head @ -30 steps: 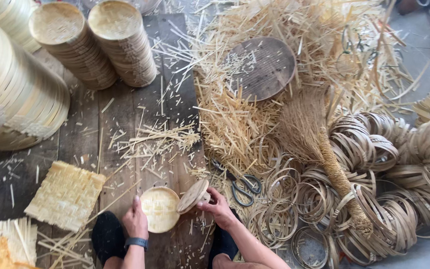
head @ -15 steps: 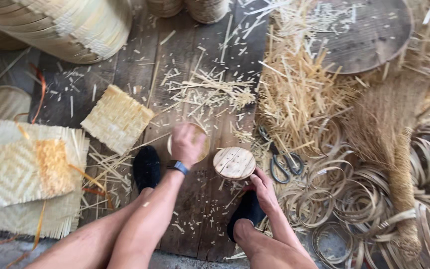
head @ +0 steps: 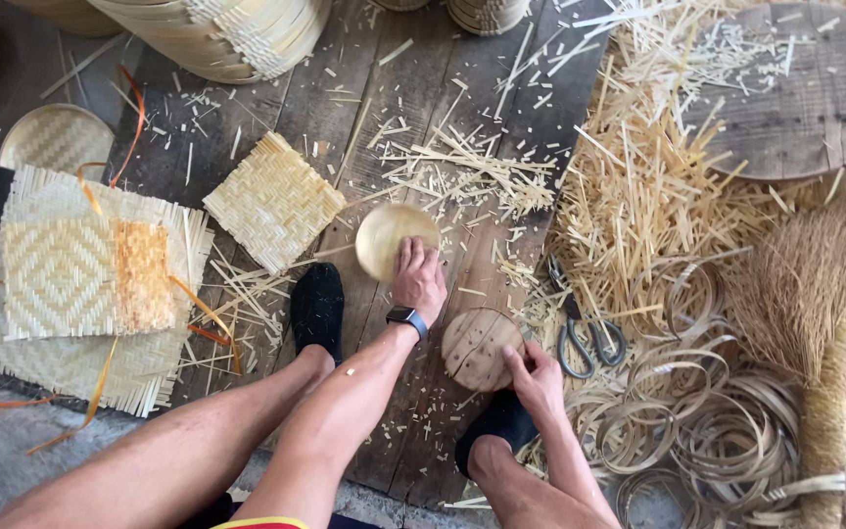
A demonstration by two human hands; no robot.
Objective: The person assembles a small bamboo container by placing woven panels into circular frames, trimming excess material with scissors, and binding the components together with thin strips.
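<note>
While the left hand lies flat on the floorboards, its fingers rest on the near rim of the bowl, a small round woven piece, pale yellow, open side up. The bowl sits at 11 o'clock from that hand, touching the fingertips; the fingers press on its edge rather than curl around it. A dark watch sits on the wrist at 6 o'clock from the hand.

The right hand grips the disc, a round wooden plate with a seam across it. The disc lies at 10 o'clock from this hand, thumb and fingers closed on its lower right edge. Disc and bowl are apart, the disc at 5 o'clock from the bowl.

Scissors lie just beside the disc at 3 o'clock, on loose straw. A square woven mat lies at 9 o'clock from the bowl, near but not touching. A larger woven sheet with orange strips lies further out at 9 o'clock. Coiled strips lie at 3 o'clock from the right hand; a broom stands beyond them. A large round board lies at 1 o'clock. Both feet wear dark socks.
</note>
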